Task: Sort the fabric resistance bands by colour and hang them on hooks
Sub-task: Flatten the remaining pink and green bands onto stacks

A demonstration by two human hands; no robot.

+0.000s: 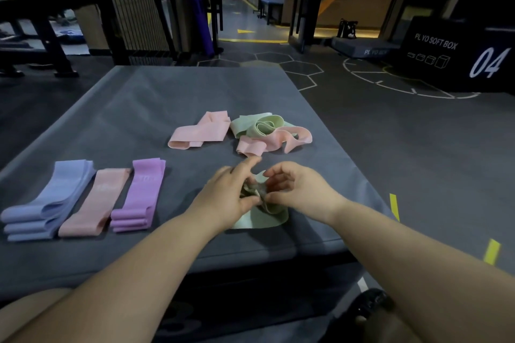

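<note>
**Two hands on one limp green band**

Both hands meet just below the middle of the frame, over the near part of the grey mat (145, 108). The left hand (227, 198) pinches the bunched top of the green band (263, 218) with its thumb, its index finger stretched forward. The right hand (296, 189) has its fingers curled in on the same crumpled fold. The band's lower loop lies flat on the mat beneath them.

Judging by how it creases and flops, the band is light, soft woven fabric with no stiffness. It should not slip from bare fingers, but it will twist and fold on itself. It seems best taken at two opposite points of the loop and drawn flat, not grabbed in a bunch.

At lower left lie sorted stacks: blue bands (47, 203), a peach band (94, 203) and purple bands (139, 198). Above centre lies a folded pink band (199, 132). Just right of it is a tangle (267, 133) of green and pink bands, overlapped, which will probably need teasing apart with both hands. No hooks are in view.
</note>
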